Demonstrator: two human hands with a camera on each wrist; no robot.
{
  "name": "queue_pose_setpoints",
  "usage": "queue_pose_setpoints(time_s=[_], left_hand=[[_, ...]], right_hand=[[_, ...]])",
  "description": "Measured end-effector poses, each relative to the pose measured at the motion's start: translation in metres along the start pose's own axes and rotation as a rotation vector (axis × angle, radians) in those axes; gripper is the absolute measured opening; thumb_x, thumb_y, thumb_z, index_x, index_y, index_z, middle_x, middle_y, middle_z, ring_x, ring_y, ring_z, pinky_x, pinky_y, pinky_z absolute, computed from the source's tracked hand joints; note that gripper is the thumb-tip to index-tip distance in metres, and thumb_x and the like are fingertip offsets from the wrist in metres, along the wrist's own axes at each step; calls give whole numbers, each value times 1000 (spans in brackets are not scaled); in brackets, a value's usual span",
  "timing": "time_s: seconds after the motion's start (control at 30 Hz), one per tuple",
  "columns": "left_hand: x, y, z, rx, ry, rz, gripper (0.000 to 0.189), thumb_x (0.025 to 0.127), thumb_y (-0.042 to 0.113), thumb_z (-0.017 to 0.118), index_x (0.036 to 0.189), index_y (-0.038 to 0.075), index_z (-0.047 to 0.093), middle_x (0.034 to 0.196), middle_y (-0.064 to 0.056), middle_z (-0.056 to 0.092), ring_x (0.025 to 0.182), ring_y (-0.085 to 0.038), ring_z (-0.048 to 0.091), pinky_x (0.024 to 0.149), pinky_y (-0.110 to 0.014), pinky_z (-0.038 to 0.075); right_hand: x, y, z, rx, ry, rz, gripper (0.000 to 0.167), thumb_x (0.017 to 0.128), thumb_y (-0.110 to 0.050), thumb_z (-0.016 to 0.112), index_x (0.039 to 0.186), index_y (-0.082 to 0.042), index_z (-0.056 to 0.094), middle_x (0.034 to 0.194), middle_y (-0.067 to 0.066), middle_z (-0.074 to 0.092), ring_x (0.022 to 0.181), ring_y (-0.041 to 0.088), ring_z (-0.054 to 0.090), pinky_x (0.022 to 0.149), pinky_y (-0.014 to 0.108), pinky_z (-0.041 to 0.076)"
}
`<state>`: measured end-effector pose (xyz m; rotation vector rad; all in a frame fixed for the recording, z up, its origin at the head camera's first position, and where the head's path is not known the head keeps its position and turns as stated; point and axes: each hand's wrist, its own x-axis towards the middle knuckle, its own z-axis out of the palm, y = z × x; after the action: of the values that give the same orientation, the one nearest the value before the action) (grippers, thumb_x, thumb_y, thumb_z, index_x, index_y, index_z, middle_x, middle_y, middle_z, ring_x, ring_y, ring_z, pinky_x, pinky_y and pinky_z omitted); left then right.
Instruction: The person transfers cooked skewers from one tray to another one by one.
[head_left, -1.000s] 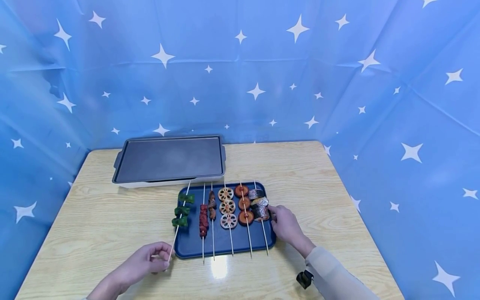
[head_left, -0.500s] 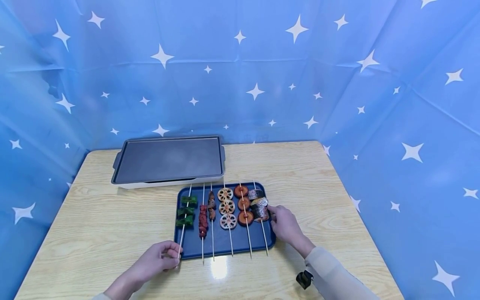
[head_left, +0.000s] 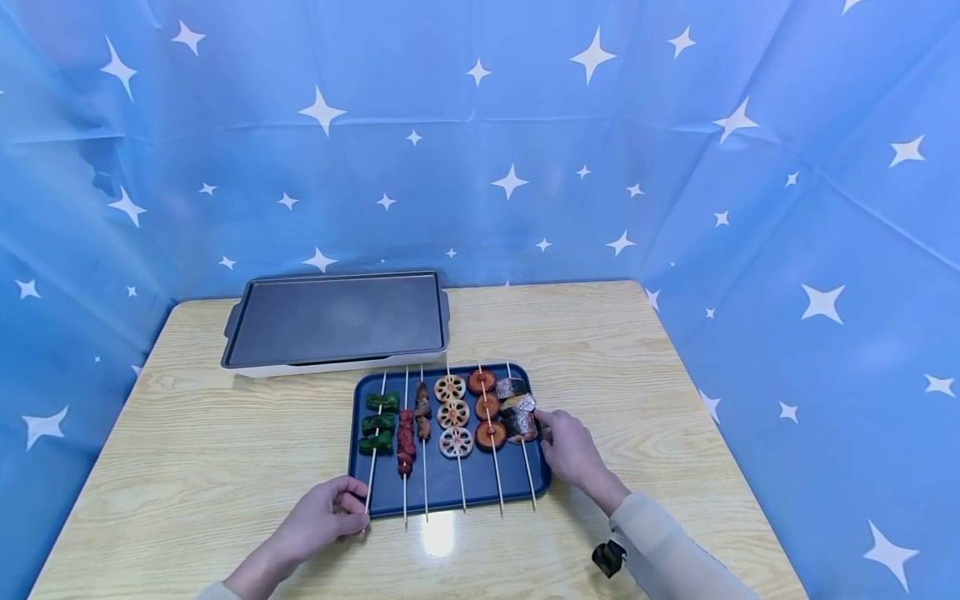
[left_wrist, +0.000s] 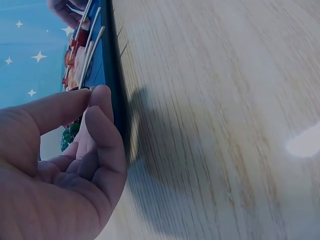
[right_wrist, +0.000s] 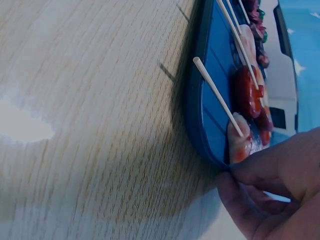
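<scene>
In the head view a dark blue tray (head_left: 444, 487) carries a row of skewers. At its left end lies the green pepper skewer (head_left: 377, 422), and my left hand (head_left: 322, 521) pinches the lower end of its stick between thumb and index finger. The left wrist view shows the stick's tip hidden in that pinch, by the tray's front edge. My right hand (head_left: 570, 450) pinches the tray's right rim, thumb above, beside the fish skewer (head_left: 517, 417). Between them lie a red meat skewer (head_left: 406, 442), a brown meat skewer (head_left: 423, 412), a lotus root skewer (head_left: 453, 414) and a mushroom skewer (head_left: 487, 407).
Behind the tray, at the back left of the wooden table (head_left: 600, 350), stands a black flat griddle (head_left: 341, 317) on a white base. A blue star-patterned cloth (head_left: 450, 167) hangs around the table. Several stick ends overhang the tray's front edge.
My left hand has moved right with the green pepper skewer, from over the tray's left edge to lying inside it, close to the red meat skewer. The right hand stays at the rim.
</scene>
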<state>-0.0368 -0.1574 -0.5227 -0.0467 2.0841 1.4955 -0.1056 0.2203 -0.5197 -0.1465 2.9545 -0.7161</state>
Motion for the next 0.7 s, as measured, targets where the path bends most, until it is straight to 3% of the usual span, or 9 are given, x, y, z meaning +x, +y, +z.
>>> queue_pose_setpoints(time_s=[0.1,0.33,0.43,0.6,0.7], left_hand=[[2,-1,2,27,27,17,36,82,6,71,112,-6,56,83,-7,65,69,-17,62,57,-27,51],[3,3,4,208,116,25,34,80,11,72,111,3,62,78,-2,64,65,-15,59,52,-24,44],[3,6,1,220,144,13,29,83,12,71,110,4,63,78,-2,62,65,-16,60,52,-24,44],[6,12,-14,218,224,16,25,88,14,67,111,5,64,83,-4,64,68,-16,62,53,-25,48],[10,14,-31,271,290,32,25,92,17,63,114,6,64,86,-4,66,71,-14,63,57,-25,48]], right_hand=[[0,0,0,1,3,0,49,77,6,67,126,0,63,92,11,65,74,17,55,66,35,47],[-1,0,0,3,-2,6,49,78,6,67,127,1,63,88,9,63,73,17,54,65,34,46],[0,0,0,-1,-6,5,49,78,6,66,127,1,62,87,8,62,72,16,53,64,33,46],[1,0,-1,3,-19,4,49,79,6,66,128,1,62,89,9,62,73,16,53,64,32,45],[2,1,-1,11,-29,12,50,80,5,67,129,0,61,96,11,65,77,17,57,67,33,49]])
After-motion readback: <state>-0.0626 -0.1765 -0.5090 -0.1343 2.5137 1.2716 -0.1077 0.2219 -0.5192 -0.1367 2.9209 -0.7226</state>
